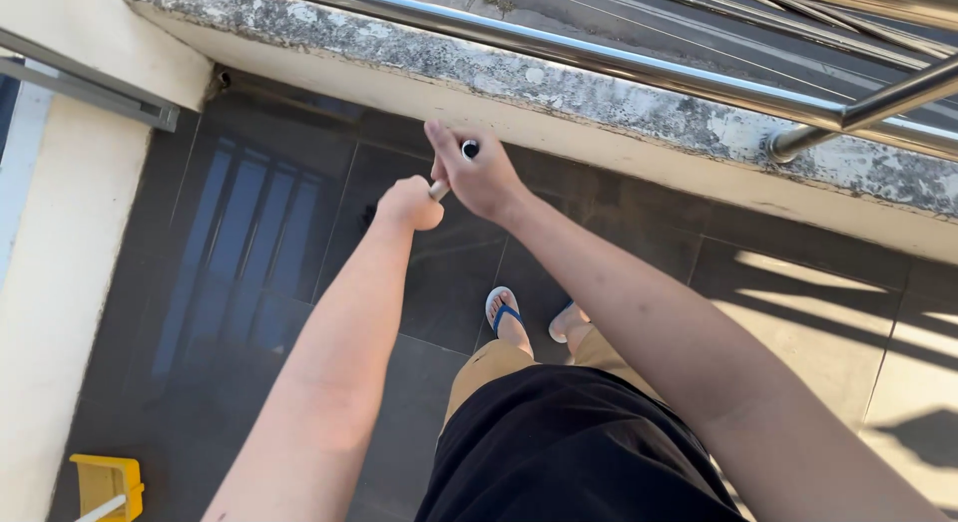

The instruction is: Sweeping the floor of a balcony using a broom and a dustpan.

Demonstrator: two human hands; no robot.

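Both my hands grip a thin metal pole seen almost end-on. My right hand (477, 173) wraps the top of the pole, whose black end cap (469, 149) shows above my fingers. Just below and to the left, my left hand (409, 204) is closed round the silver shaft (438, 190). The rest of the pole is hidden behind my hands and arms. Below them are my feet in blue-strapped flip-flops (502, 308) on dark wet floor tiles (249, 243).
A weathered concrete ledge (559, 83) with steel railing (699, 78) runs across the far side. A white wall (60, 262) stands on the left. A yellow plastic object (105, 482) sits at the bottom left. Sunlit tiles (848, 312) lie to the right.
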